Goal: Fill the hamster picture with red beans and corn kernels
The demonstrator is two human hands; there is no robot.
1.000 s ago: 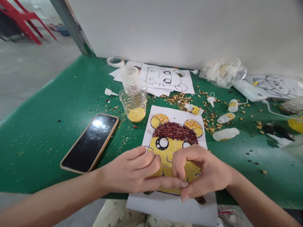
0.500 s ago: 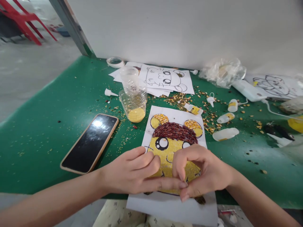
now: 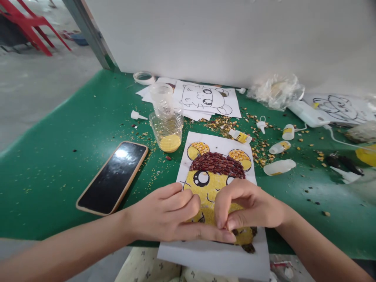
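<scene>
A: What has moved in the head view?
B: The right hand (image 3: 252, 203). Half a second ago its thumb lay below the tip of the left hand's (image 3: 167, 215) forefinger; now that thumb has risen above it and meets the right forefinger. The left hand is nearly where it was.
A: How does each hand stand?
B: The right is bent into a pinch, thumb and forefinger tips together, right at the left fingertip. Whether some tiny bit sits between them, I cannot tell. The left has its forefinger stretched out and the other fingers curled; its palm is hidden, so I cannot tell if it has hold of anything.
A: And the seed picture (image 3: 210, 182)?
B: Directly under both hands, on its white sheet at the table's (image 3: 58, 129) near edge, the lower end jutting out over the person's lap. It shows an animal with a dark red seed cap, a yellow face and corn-coloured ears. The hands cover part of its lower half.
A: What lies around it?
B: To the left, a phone (image 3: 113, 178). Beyond the sheet, a clear plastic container (image 3: 166, 125) with yellow grains (image 3: 169, 143) inside. Loose seeds (image 3: 223, 124) are scattered past the top edge, and a white bottle (image 3: 280, 167) lies on its side to the right.
</scene>
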